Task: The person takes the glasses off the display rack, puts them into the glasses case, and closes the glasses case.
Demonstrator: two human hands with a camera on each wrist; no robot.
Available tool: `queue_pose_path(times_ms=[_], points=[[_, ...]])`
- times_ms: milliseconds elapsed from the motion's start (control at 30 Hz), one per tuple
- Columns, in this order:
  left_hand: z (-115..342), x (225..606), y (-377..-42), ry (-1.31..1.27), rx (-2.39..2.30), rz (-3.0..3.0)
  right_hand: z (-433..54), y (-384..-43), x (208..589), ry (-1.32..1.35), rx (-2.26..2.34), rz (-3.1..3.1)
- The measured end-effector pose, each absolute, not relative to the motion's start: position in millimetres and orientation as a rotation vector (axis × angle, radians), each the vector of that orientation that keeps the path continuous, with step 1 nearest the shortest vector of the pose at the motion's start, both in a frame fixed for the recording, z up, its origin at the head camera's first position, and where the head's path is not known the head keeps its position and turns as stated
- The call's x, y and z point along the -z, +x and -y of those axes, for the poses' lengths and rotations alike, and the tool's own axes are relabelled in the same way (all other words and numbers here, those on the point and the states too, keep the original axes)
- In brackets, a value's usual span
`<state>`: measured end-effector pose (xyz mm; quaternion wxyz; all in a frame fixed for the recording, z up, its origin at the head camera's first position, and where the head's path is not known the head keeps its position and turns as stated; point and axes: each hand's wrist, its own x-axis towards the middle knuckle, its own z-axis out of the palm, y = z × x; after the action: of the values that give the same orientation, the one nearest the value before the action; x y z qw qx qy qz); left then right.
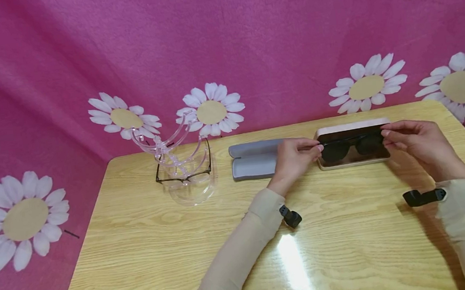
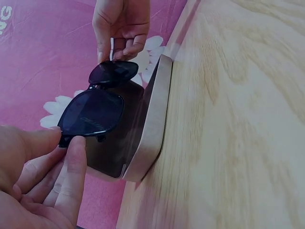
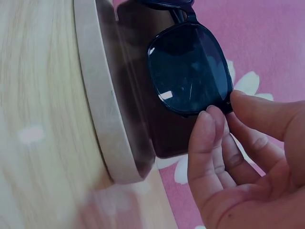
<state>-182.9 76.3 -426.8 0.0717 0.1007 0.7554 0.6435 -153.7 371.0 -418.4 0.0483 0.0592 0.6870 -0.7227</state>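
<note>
Dark sunglasses point(image 1: 349, 147) are held by both hands in front of an open glasses case point(image 1: 355, 163) with a pale outside and dark brown lining. My left hand point(image 1: 295, 157) pinches one outer corner of the frame between thumb and fingers. At the opposite corner, my right hand point(image 1: 422, 146) pinches the frame the same way. In the left wrist view the lenses point(image 2: 93, 112) hang over the lining of the case point(image 2: 155, 119). The right wrist view shows a lens point(image 3: 188, 69) close to the right fingertips, with the case wall point(image 3: 102, 90) beside it.
An open grey glasses case point(image 1: 254, 167) lies left of the pale one, partly behind my left hand. Farther left stands a clear plastic display stand point(image 1: 195, 197) bearing thin dark-framed eyeglasses point(image 1: 185, 178). A pink flowered cloth point(image 1: 274, 55) hangs behind the wooden table point(image 1: 345, 246).
</note>
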Motion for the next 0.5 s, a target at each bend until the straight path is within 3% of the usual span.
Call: queue_pose_path(times_ms=[500], points=[[-83.7,440.3,-184.2,0.308,-1.831,-2.344,-377.1,-156.5,428.7,0.221,2.172,-2.074]])
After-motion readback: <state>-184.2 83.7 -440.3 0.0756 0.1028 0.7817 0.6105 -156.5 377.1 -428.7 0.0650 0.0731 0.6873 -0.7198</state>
